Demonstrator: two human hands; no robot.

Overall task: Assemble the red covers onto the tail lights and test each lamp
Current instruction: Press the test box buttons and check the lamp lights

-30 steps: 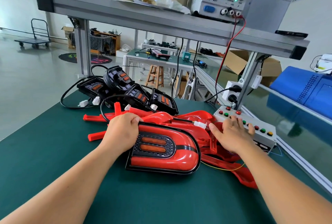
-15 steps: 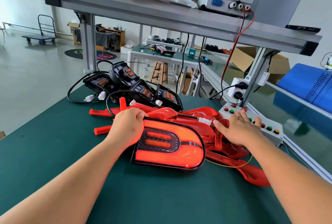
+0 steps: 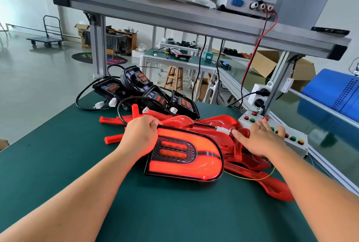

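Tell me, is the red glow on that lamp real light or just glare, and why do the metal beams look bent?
Head view: the tail light shines from inside, its band evenly bright, and it tints the left hand gripping its edge red. Head view again: the wide-angle lens bows the shelf beam, and the distant workbench looks slightly soft.

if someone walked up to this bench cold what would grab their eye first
The glowing tail light at the middle of the green bench, its red outline lit, with the left hand gripping its left end. Next comes the right hand, lying flat on the button box at the bench's right edge. Behind them sit a heap of loose red covers and the black uncovered lamps.
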